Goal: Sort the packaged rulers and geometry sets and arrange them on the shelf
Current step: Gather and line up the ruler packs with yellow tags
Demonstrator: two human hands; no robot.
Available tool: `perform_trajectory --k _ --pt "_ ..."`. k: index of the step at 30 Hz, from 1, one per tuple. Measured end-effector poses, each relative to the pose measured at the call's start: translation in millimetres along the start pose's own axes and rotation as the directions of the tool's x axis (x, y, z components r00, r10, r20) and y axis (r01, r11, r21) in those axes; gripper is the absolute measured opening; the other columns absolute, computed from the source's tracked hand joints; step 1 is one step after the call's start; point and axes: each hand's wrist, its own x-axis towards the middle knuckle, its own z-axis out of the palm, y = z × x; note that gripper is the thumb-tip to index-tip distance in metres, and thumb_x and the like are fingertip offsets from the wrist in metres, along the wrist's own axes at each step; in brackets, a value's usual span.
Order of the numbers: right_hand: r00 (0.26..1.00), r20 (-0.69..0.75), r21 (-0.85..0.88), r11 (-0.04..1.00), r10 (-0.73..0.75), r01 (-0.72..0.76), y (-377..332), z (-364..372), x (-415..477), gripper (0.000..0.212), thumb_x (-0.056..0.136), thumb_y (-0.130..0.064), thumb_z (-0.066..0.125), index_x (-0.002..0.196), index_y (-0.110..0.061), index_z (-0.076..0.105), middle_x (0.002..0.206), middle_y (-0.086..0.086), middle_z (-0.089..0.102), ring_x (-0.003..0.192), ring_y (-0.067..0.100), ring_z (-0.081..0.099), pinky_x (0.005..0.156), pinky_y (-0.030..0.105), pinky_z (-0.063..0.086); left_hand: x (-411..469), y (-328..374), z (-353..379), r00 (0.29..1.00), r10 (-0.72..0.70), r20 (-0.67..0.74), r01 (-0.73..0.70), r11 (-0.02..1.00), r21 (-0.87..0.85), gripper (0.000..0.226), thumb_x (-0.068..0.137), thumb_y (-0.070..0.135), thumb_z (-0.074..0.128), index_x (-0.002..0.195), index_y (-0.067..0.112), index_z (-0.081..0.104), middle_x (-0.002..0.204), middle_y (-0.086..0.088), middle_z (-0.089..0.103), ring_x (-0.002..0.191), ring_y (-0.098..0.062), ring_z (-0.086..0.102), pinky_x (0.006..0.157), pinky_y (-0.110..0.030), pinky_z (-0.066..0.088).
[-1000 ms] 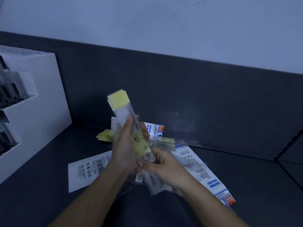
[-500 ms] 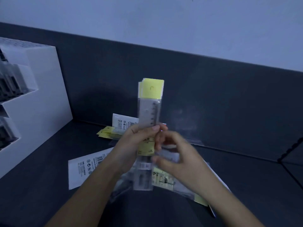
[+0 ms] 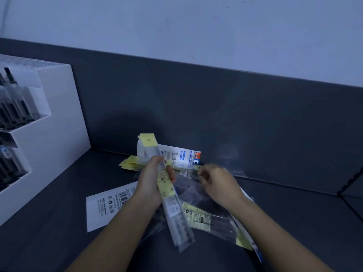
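Note:
My left hand (image 3: 151, 179) grips a bundle of clear packaged rulers (image 3: 172, 209) with yellow headers, tilted so the headers point up and away. My right hand (image 3: 218, 185) is blurred, its fingers curled at the end of another ruler pack (image 3: 186, 171) on the pile; whether it holds the pack is unclear. Below my hands lie more ruler packs with yellow labels (image 3: 198, 214). A white and blue geometry set pack (image 3: 182, 156) lies behind, and a white pack with a barcode (image 3: 106, 205) lies to the left. More yellow-headed rulers (image 3: 129, 162) sit at the back left of the pile.
The pile rests on a dark shelf surface (image 3: 294, 222) with a dark back panel (image 3: 216, 107). A white stepped display stand (image 3: 59, 124) holding dark pens fills the left side. A shelf divider edge (image 3: 351, 185) shows at the far right.
My left hand lowered the ruler bundle and tilted it leftward from upright. My right hand left the bundle and moved right and back to a ruler pack on the pile.

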Motion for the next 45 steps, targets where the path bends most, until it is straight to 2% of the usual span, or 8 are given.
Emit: perform_trajectory --k 4,12,16,19,26,31,38,45 --pt "0.999 -0.026 -0.312 0.95 -0.04 0.029 10.2 3.2 20.8 0.039 0.09 -0.014 0.047 0.129 -0.015 0.052 0.126 0.003 0.049 0.115 0.026 0.045 0.093 0.035 0.034 5.0 -0.1 -4.2 0.997 -0.028 -0.069 0.022 0.996 -0.087 0.012 0.092 0.019 0.047 0.088 0.01 0.053 0.048 -0.001 0.051 0.038 -0.012 0.047 0.048 -0.024 0.043" --pt "0.993 -0.033 -0.423 0.902 -0.111 0.087 8.6 -7.6 31.0 0.026 0.088 -0.007 0.045 0.106 -0.014 0.064 0.111 0.006 0.063 0.101 0.031 0.059 0.078 0.031 0.043 10.4 -4.3 -6.1 0.996 -0.07 -0.056 0.061 0.987 -0.149 0.02 0.093 0.021 0.049 0.077 0.009 0.053 0.047 -0.002 0.05 0.038 -0.014 0.047 0.043 -0.022 0.045" --pt "0.983 -0.172 0.097 0.994 0.069 -0.053 3.4 -24.1 31.7 0.015 0.093 -0.016 0.05 0.089 -0.013 0.065 0.079 0.007 0.067 0.078 0.03 0.063 0.065 0.033 0.046 14.0 -5.3 -4.6 0.995 -0.083 -0.046 0.077 0.991 -0.11 0.03 0.092 0.035 0.054 0.074 0.011 0.056 0.048 0.001 0.047 0.036 -0.011 0.043 0.041 -0.02 0.042" --pt "0.989 -0.091 0.637 0.77 0.113 -0.03 -23.0 -37.4 19.5 0.018 0.096 -0.012 0.049 0.085 -0.016 0.063 0.066 0.005 0.065 0.053 0.018 0.06 0.053 0.028 0.048 12.0 -4.7 0.0 0.998 -0.061 -0.02 0.06 0.997 -0.058 0.043 0.08 0.054 0.063 0.077 0.011 0.059 0.054 0.0 0.046 0.039 -0.012 0.043 0.042 -0.021 0.042" --pt "0.996 0.067 0.804 0.587 0.063 -0.091 -69.8 -11.7 -0.3 0.027 0.09 -0.028 0.061 0.068 -0.016 0.051 0.054 0.0 0.054 0.047 0.018 0.05 0.051 0.033 0.041 -2.6 -4.2 4.9 0.963 0.015 0.268 -0.002 0.999 -0.051 0.053 0.071 0.057 0.06 0.098 0.012 0.067 0.083 -0.012 0.071 0.068 -0.026 0.07 0.061 -0.035 0.057" --pt "0.974 -0.212 0.245 0.96 -0.084 0.136 -79.5 -15.1 -6.5 0.032 0.087 -0.028 0.06 0.064 -0.019 0.039 0.049 -0.005 0.047 0.05 0.015 0.047 0.05 0.032 0.034 1.4 -6.5 3.0 0.981 0.096 0.168 -0.095 0.995 -0.015 0.058 0.057 0.048 0.073 0.1 0.01 0.068 0.092 -0.011 0.071 0.082 -0.022 0.07 0.072 -0.035 0.057" --pt "0.973 -0.026 -0.238 0.947 -0.23 0.217 -103.8 -12.2 -6.8 0.03 0.092 -0.012 0.04 0.121 -0.012 0.035 0.1 0.012 0.065 0.091 0.034 0.063 0.063 0.031 0.031 7.4 -8.2 0.4 0.969 0.126 0.213 -0.118 0.992 -0.048 0.051 0.059 0.061 0.066 0.084 0.016 0.067 0.083 -0.005 0.07 0.08 -0.018 0.068 0.08 -0.034 0.054" --pt "0.915 0.253 0.583 0.805 -0.313 0.114 -70.6 -27.0 4.6 0.02 0.082 -0.002 0.061 0.093 -0.019 0.064 0.077 -0.014 0.058 0.063 -0.004 0.051 0.064 0.013 0.04 14.2 4.7 -6.3 0.993 0.113 -0.042 -0.118 0.983 -0.138 0.03 0.088 0.042 0.06 0.071 0.017 0.058 0.06 0.001 0.051 0.048 -0.014 0.053 0.046 -0.025 0.05"
